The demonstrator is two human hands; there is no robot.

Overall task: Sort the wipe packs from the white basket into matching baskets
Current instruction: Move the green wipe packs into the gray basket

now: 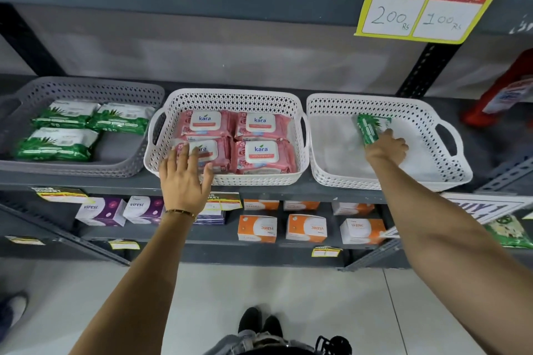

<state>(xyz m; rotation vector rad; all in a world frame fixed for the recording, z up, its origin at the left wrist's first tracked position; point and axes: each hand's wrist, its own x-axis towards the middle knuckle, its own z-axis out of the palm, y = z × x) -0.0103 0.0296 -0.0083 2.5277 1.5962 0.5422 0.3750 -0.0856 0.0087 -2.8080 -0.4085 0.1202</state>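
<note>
One green pack (372, 129) in right grip (386, 147), right basket (450, 164) | left hand (184, 179) spread, released

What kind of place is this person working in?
Most likely a shop or supermarket aisle: a hanging price sign lists MRP and a discounted price, the grey metal shelf carries price labels, and boxed goods sit in rows below.

even bright overhead light, soft shadows, wide-angle bending at edges.

Pink wipe packs (261, 125): "kara", "25". Yellow price sign (427, 6), shelf's upper right edge: "MARKET", "MRP 200 Rs", "Discounted Price 100 Rs". Lower-shelf purple boxes (101, 210): "virest"; orange boxes (306, 228): "vizinc".
</note>
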